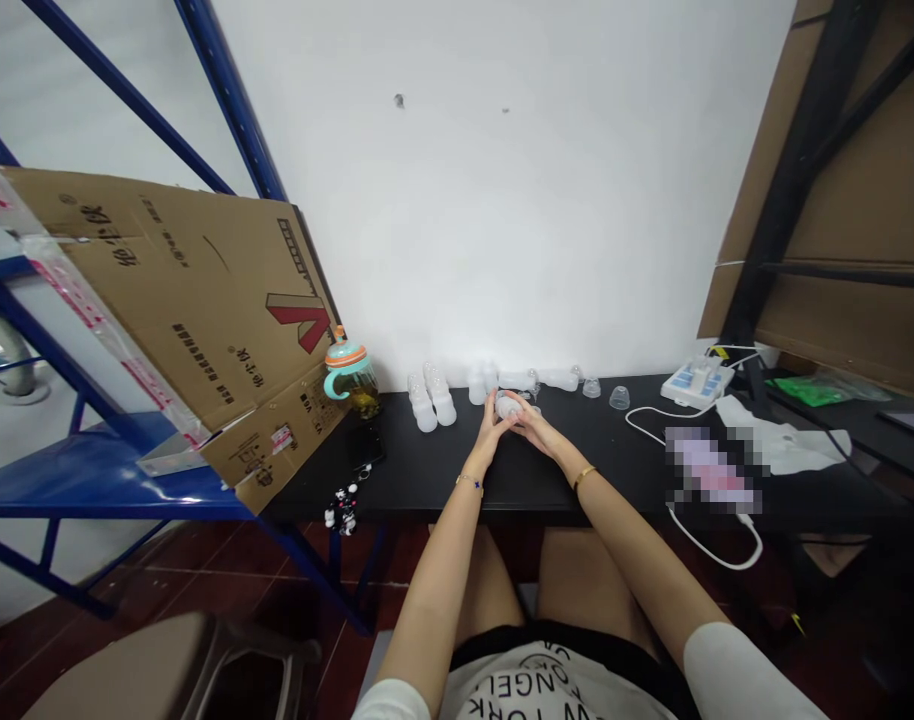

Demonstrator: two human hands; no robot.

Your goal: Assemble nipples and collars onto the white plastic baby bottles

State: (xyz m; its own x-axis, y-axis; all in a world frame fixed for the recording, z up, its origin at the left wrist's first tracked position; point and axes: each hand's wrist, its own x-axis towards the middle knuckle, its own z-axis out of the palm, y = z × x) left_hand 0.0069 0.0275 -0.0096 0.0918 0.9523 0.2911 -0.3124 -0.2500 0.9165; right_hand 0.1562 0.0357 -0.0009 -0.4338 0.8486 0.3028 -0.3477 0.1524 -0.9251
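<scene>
My left hand [492,430] and my right hand [538,428] meet over the middle of the black table [427,475]. Between their fingers is a small, rounded, translucent white piece [509,406]; its exact kind is too small to tell. Just behind the hands stand white frosted bottles [477,384], and others lie on their sides, one of them a bottle [558,378] to the right. Several more bottles [434,398] with clear domed tops lie to the left. Clear dome-shaped caps [619,398] sit on the table right of my hands. Fingers partly cover the held piece.
At the left, a large cardboard box [224,320] leans beside a teal-lidded jug [354,375] and a dark phone [365,446] with a beaded charm [342,510]. A power strip [697,382], white cable [716,556] and blurred pinkish object [712,470] occupy the right side.
</scene>
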